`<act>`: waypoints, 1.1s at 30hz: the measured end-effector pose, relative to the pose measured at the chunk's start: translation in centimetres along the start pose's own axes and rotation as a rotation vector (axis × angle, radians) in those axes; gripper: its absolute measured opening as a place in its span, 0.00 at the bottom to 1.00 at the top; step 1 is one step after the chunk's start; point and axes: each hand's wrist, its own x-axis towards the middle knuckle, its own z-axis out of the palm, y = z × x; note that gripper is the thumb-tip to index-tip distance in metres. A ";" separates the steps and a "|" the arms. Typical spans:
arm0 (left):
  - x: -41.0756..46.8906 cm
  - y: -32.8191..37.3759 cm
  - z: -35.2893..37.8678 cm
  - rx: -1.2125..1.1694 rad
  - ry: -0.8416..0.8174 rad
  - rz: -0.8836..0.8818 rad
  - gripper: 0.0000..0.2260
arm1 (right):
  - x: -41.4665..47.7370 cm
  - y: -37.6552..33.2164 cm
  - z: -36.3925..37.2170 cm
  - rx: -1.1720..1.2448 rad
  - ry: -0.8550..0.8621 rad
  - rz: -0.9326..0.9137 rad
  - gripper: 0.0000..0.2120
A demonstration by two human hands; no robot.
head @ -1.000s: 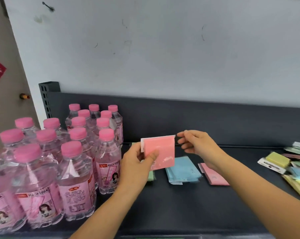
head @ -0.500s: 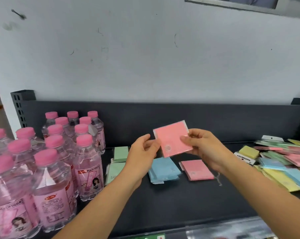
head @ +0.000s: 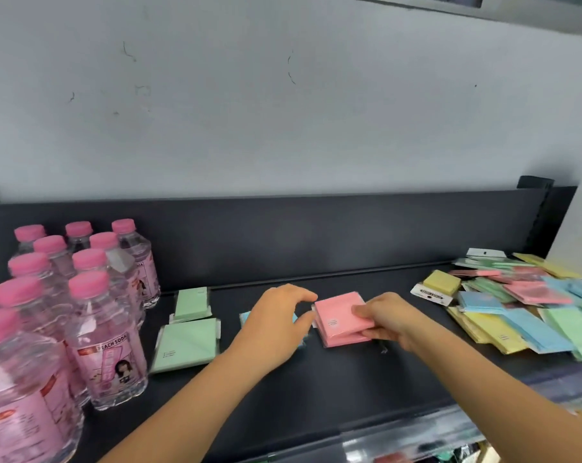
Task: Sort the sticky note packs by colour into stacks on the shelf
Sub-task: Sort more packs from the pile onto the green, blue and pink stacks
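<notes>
— Mid-shelf (head: 316, 379)?
— Pink pack (head: 339, 312), pinched at its right edge by right hand (head: 389, 320), thumb on top, lying on a second pink pack (head: 346, 340).
— Left hand (head: 276, 322)?
— Loosely curved, holding nothing, just beside the top pack's left edge, covering most of a blue pack (head: 244, 317).
— Around?
— Two green packs (head: 187, 342) to the left, then pink-capped bottles (head: 109, 342); unsorted heap (head: 523, 305) far right.

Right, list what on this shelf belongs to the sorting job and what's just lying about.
Job: pink pack, pinched by the right hand over the pink stack; green packs; blue stack, mostly behind the left hand; mixed unsorted pile at right; the shelf.
Lying about: pink-capped soda bottles at left.
</notes>
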 end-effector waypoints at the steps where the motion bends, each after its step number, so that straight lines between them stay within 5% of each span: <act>1: 0.1 0.1 0.3 0.056 -0.016 0.036 0.14 | 0.2 0.1 -0.1 -0.067 0.022 -0.007 0.06; 9: 1.1 1.5 3.3 0.511 -0.247 0.190 0.11 | 0.3 1.3 0.0 -0.479 0.211 -0.168 0.16; 14: 1.5 1.7 3.9 0.645 -0.245 0.254 0.10 | -0.7 1.7 -0.4 -0.554 0.357 -0.358 0.20; 22: 3.1 5.4 4.6 0.501 -0.213 0.353 0.14 | -4.6 2.0 -5.5 -0.496 0.437 -0.501 0.14; 33: 4.7 15.8 12.7 0.450 -0.180 0.400 0.16 | -8.2 6.3 -21.9 -0.579 0.552 -0.494 0.16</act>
